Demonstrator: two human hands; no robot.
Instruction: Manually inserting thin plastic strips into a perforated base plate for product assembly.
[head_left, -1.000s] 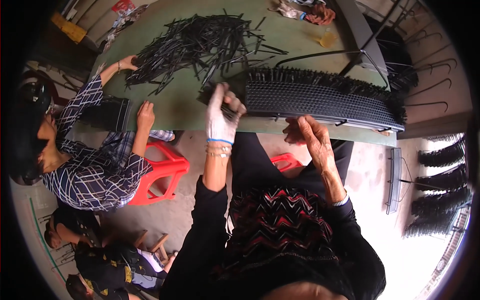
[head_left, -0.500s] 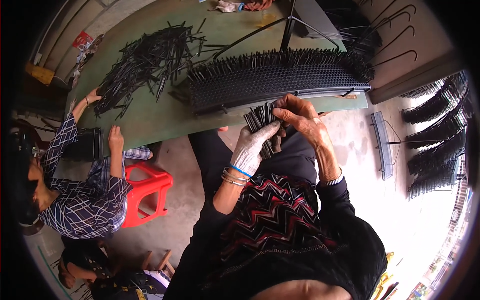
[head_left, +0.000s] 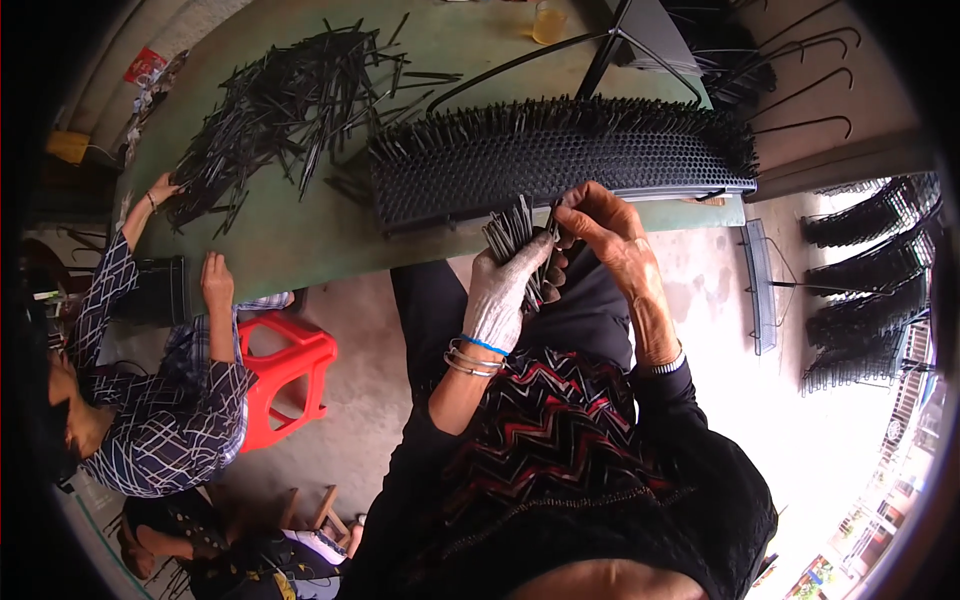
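Sticks: bunched in my left hand, ends jutting up past its thumb, by the near edge of the panel.
Left hand: gloved, raised, curled tight round the sticks.
Right hand: bare, bent inward, fingertips beside the bunch; whether they pinch one stick, I cannot tell.
Both hands: apart a second ago, left by the panel's end; now together.
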